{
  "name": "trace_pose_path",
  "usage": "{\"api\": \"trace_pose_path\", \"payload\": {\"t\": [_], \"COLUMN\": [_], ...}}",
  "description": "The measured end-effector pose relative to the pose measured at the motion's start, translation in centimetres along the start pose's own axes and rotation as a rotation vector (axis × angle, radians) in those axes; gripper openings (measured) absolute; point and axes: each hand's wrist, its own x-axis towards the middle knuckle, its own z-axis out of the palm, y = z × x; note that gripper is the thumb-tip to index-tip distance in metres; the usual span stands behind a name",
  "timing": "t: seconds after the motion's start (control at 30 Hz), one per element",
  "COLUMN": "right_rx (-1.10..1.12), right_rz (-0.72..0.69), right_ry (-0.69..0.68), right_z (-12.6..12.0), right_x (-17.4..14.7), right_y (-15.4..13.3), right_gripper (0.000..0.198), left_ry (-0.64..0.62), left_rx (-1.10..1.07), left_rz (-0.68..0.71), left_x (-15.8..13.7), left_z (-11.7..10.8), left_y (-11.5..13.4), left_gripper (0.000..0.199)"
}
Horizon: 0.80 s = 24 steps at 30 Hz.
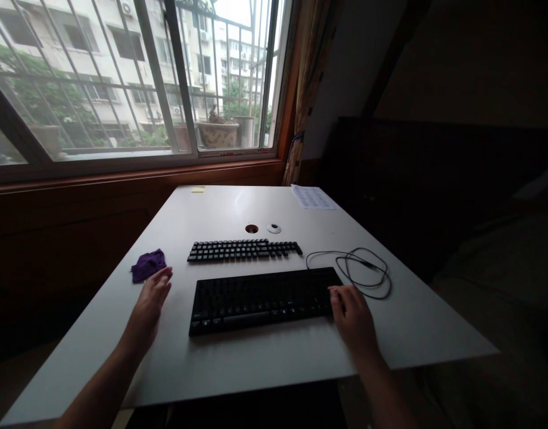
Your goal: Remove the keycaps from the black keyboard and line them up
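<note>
A black keyboard (260,301) lies at a slight slant on the white table. Key shapes show along its front rows, while the rows behind look flat and dark. Past it, loose black keycaps (242,250) are laid out in keyboard-like rows. My right hand (352,313) is at the keyboard's right end, fingers bent and drawn together; whatever is between the fingertips is too small to tell. To the left of the keyboard, my left hand (152,304) is open with its fingers stretched out, holding nothing. Its fingertips come close to a crumpled purple cloth (148,265).
A black cable (385,280) lies coiled right of the keyboard. Farther back, the white table (211,214) has a round hole (252,229) with a white ring-shaped cover (274,228) beside it. Printed paper (314,197) and yellow notes (198,189) lie along the far edge, below a window.
</note>
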Motion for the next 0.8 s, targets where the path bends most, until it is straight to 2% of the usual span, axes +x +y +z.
{"api": "trace_pose_path", "payload": {"t": [0.1,0.23,0.37,0.5,0.8], "right_rx": [0.026,0.061,0.08,0.09,0.101], "right_rz": [0.014,0.03,0.035,0.034,0.032], "right_ry": [0.006,-0.008,-0.024,-0.027,-0.037], "right_z": [-0.1,-0.2,-0.2,-0.2,0.0], "right_x": [0.1,0.2,0.3,0.3,0.3], "right_y": [-0.1,-0.2,-0.2,-0.2,0.0], "right_gripper": [0.017,0.018,0.018,0.018,0.017], "left_ry": [0.125,0.16,0.201,0.19,0.107], "left_rx": [-0.263,-0.3,-0.343,-0.373,-0.417], "left_rz": [-0.097,-0.115,-0.071,-0.037,-0.01], "left_x": [4.0,8.3,11.0,11.9,11.0], "left_z": [1.4,3.5,5.0,5.5,5.4], "left_y": [-0.1,-0.6,-1.2,-1.6,-2.3], "left_gripper": [0.024,0.017,0.016,0.019,0.019]}}
